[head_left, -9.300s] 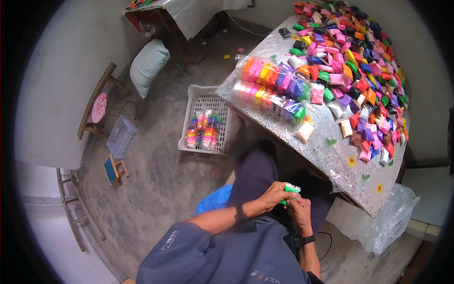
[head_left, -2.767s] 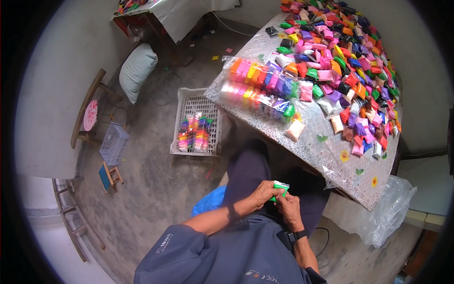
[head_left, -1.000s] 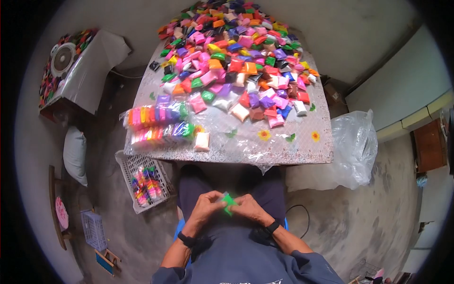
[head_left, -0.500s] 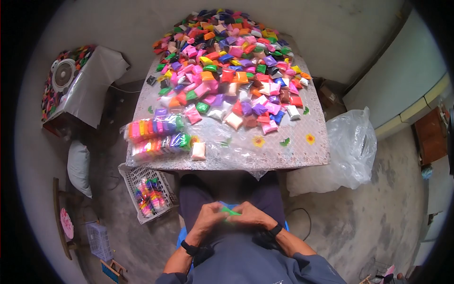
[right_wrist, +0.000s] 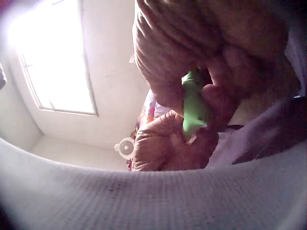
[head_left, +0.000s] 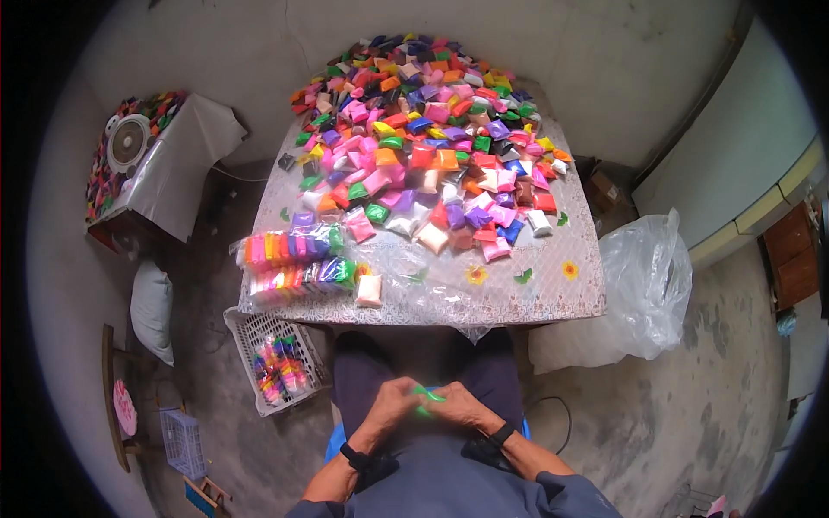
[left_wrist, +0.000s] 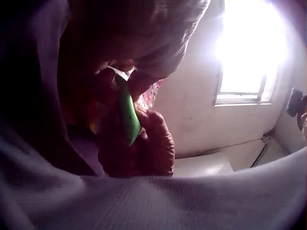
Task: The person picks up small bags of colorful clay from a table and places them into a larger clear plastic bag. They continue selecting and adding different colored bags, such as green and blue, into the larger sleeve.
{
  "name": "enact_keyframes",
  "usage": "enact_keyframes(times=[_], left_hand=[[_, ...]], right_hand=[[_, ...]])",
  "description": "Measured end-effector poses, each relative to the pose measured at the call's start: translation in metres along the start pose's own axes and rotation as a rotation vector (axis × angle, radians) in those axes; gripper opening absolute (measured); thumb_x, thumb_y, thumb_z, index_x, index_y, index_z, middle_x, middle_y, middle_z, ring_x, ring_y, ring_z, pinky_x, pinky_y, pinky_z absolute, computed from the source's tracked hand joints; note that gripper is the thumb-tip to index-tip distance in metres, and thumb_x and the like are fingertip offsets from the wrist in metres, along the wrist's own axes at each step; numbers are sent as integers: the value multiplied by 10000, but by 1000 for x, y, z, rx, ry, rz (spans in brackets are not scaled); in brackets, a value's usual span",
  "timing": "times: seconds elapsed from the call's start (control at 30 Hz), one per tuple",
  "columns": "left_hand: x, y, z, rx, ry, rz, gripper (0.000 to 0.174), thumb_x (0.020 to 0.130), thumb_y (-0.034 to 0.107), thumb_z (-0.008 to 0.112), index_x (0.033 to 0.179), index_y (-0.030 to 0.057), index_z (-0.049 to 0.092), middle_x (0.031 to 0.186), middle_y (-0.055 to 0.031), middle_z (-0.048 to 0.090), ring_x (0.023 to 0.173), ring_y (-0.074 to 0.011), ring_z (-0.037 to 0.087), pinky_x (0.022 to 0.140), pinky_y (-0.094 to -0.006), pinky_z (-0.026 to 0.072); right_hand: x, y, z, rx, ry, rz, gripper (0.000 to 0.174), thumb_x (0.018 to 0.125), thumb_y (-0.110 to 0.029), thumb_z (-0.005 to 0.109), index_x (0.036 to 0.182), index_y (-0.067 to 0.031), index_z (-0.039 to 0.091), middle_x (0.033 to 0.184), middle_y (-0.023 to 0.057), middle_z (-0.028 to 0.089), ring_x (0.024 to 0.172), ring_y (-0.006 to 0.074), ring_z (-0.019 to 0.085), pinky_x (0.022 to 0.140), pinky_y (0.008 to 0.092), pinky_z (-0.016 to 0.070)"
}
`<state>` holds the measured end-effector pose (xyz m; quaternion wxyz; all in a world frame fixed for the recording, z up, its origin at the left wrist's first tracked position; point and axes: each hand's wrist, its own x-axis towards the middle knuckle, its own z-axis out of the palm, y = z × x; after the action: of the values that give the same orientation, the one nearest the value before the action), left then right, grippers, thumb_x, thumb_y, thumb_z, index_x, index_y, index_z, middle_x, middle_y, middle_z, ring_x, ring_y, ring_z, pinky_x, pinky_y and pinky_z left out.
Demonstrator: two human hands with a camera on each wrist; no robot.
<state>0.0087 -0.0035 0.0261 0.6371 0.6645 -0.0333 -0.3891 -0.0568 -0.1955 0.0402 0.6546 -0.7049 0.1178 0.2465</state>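
A small green packet point(head_left: 427, 395) is held between both hands above the lap, slightly blurred in the head view. The left hand point(head_left: 393, 404) pinches its left side and the right hand point(head_left: 460, 406) grips its right side. In the left wrist view the green packet point(left_wrist: 127, 112) stands between the fingers of the two hands. From the right wrist, the green packet point(right_wrist: 194, 105) shows between curled fingers and thumbs, partly covered by them.
Ahead, a table point(head_left: 553, 289) bears a heap of coloured packets point(head_left: 423, 129), two clear-wrapped rows point(head_left: 294, 246) and a pale packet point(head_left: 369, 291). A white crate point(head_left: 237, 332) with bundles is at floor level, left. Clear plastic bags point(head_left: 643, 285) hang at the right.
The head view has swung from the left side to face the table. Both hands still hold the green packet, its angle between the fingers changed.
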Motion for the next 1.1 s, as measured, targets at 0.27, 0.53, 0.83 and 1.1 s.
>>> enact_keyframes(times=[0.27,0.53,0.83,1.1], left_hand=[[-13,31,10,-318,38,-16,246,815,-8,724,1029,-18,604,761,-7,599,593,-66,481,543,-226,368],[-5,9,7,-176,68,16,189,799,-1,730,959,1,629,748,-13,617,601,-75,515,562,-226,385],[-19,19,1,-208,-75,-29,147,812,84,732,918,34,645,797,-22,656,651,-87,548,629,-236,418],[-16,-6,0,-167,-38,-47,136,823,86,728,918,4,677,809,-14,653,722,-84,583,657,-241,456]], right_hand=[[3,-5,-11,57,37,-9,300,901,-279,700,861,17,735,713,0,652,686,58,538,628,267,450],[4,-8,-6,-58,44,-1,275,877,-265,709,868,9,731,690,8,643,680,71,536,631,287,455],[-8,-38,-10,-57,-89,-79,298,850,-274,683,886,17,734,689,51,652,673,103,545,636,315,457],[-4,-16,-1,-115,-92,0,335,866,-319,721,877,15,745,680,38,644,665,85,525,621,304,441]])
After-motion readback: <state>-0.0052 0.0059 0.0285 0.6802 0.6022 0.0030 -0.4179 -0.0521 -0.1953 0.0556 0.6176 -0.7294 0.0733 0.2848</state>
